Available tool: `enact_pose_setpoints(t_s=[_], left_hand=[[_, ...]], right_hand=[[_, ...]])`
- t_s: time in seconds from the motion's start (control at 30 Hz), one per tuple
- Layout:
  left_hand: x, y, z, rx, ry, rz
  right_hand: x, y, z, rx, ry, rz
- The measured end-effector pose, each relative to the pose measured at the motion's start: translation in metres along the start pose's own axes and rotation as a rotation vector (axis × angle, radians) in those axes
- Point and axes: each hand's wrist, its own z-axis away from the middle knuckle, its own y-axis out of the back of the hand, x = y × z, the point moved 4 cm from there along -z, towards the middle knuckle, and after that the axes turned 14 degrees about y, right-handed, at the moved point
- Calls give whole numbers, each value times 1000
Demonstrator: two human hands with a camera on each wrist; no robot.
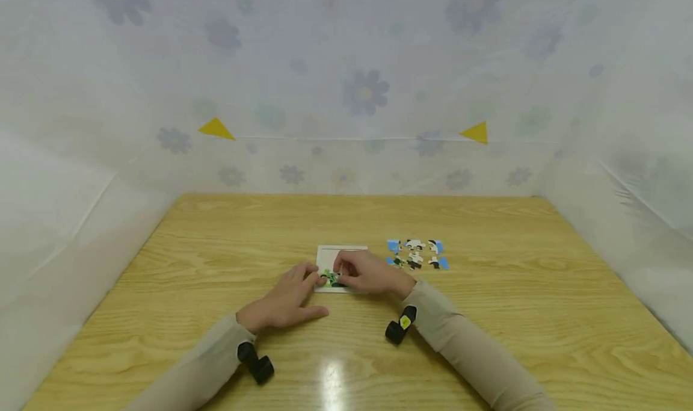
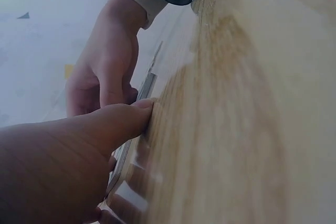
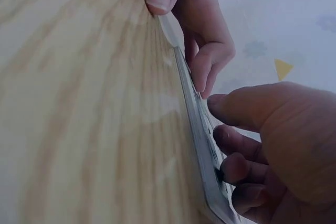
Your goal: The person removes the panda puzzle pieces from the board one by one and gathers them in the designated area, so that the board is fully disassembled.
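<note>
Both hands, left [image 1: 285,299] and right [image 1: 370,273], press curled fingers onto the puzzle tray [image 1: 327,254]

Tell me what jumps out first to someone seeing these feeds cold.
Both hands meet at the table's middle: the left hand and right hand work a green puzzle piece on a white puzzle tray. Just right of the tray lies a cluster of blue, black and white loose pieces on the wooden table.

Both hands [image 1: 330,284] low, fingertips together.
</note>
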Motion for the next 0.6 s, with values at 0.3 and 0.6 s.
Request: enact_pose_setpoints(t_s=[0.3, 0.6], left_hand=[[3, 3, -2, 35, -8, -8], [4, 5, -1, 22, -4, -19]], right_hand=[[0, 1, -4, -37, -15, 51], [-2, 3, -8, -65, -79, 12]])
